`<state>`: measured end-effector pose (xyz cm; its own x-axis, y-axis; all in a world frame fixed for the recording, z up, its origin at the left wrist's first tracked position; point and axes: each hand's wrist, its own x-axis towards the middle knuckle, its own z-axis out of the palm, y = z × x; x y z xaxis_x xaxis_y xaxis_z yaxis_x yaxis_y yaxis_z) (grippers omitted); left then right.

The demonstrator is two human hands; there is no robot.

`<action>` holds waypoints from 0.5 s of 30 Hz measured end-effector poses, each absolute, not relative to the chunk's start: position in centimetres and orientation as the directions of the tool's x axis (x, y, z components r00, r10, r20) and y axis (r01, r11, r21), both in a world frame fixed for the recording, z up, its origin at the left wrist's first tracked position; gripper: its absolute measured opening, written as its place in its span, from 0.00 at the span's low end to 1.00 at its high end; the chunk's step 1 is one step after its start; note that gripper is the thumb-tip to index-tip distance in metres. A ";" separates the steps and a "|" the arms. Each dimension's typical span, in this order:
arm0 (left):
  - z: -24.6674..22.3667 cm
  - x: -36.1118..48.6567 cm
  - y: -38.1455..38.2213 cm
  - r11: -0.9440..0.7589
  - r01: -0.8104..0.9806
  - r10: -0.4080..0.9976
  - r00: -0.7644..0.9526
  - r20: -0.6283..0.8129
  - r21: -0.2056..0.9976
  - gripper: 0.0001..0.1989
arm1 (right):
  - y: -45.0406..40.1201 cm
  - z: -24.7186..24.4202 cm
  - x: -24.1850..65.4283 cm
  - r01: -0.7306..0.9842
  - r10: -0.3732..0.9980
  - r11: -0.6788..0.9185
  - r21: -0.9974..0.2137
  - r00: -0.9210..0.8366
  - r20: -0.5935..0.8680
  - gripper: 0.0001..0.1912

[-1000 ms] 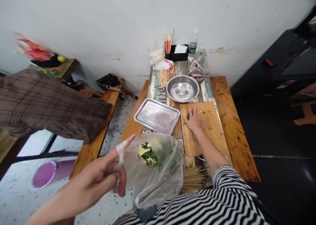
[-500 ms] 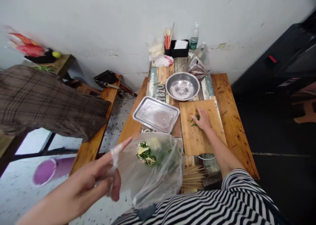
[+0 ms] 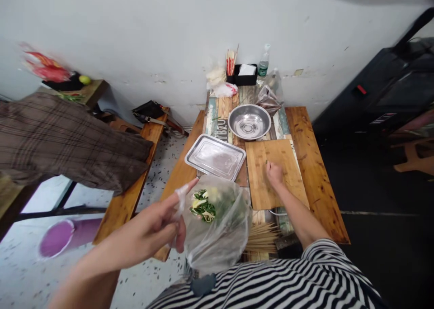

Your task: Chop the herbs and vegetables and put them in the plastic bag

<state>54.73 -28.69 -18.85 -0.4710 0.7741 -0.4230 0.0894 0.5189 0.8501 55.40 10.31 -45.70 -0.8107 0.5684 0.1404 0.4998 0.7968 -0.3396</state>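
Observation:
My left hand [image 3: 169, 216] grips the edge of a clear plastic bag [image 3: 220, 250], its index finger stretched out along the rim. Green leaves and pale strips [image 3: 203, 207] lie inside the bag. On the wooden cutting board [image 3: 257, 187], my right hand [image 3: 274, 173] is closed, with a bit of green showing at its fingers. A metal tray [image 3: 215, 157] lies left of the board, and a round steel bowl [image 3: 250, 122] stands behind it.
Thin wooden sticks [image 3: 262, 237] lie below the board. At the wall are a black holder [image 3: 247, 78] with chopsticks, a bottle [image 3: 264, 62] and plastic bags. A person in a checked brown garment [image 3: 68, 141] is at the left, near a purple bucket [image 3: 57, 239].
My right hand has closed, and the green pieces no longer lie loose on the board. My left hand and the bag's edge have moved right and slightly up.

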 end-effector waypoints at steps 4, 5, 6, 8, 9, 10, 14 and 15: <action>-18.3 54.9 -28.1 0.465 0.105 0.795 -0.487 -0.362 0.879 0.41 | 2.9 -36.7 58.0 0.237 0.552 0.732 -0.639 -0.756 0.352 0.27; -18.3 54.9 -28.2 0.447 0.113 0.802 -0.490 -0.342 0.887 0.41 | 0.0 -34.7 58.9 0.103 0.501 0.710 -0.696 -0.769 0.397 0.27; -18.3 54.9 -28.5 0.435 0.119 0.807 -0.491 -0.328 0.893 0.42 | -3.0 -33.1 59.6 0.001 0.427 0.690 -0.724 -0.808 0.406 0.27; -18.5 54.8 -29.4 0.426 0.121 0.813 -0.487 -0.320 0.897 0.43 | -8.8 -31.7 60.6 -0.092 0.227 0.671 -0.736 -0.919 0.322 0.26; -18.7 54.8 -29.9 0.433 0.120 0.812 -0.482 -0.329 0.893 0.43 | -11.3 -32.0 60.7 -0.092 0.112 0.686 -0.721 -0.967 0.230 0.24; -18.8 54.8 -30.4 0.446 0.119 0.810 -0.476 -0.343 0.887 0.43 | -13.3 -32.8 60.5 -0.075 0.010 0.716 -0.694 -0.993 0.117 0.22; -18.9 55.1 -32.1 0.449 0.134 0.829 -0.432 -0.356 0.884 0.44 | -16.3 -38.5 57.7 -0.021 -0.118 0.793 -0.609 -0.986 -0.119 0.10; -19.0 55.2 -32.4 0.429 0.138 0.841 -0.421 -0.340 0.893 0.44 | -16.1 -39.6 56.8 -0.022 -0.115 0.789 -0.614 -0.987 -0.112 0.09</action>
<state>55.18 -32.38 -18.97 -0.4209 0.8412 -0.3396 0.1381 0.4294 0.8925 56.80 -16.14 -39.63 -0.9870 -0.1151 -0.1122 -0.0222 0.7893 -0.6136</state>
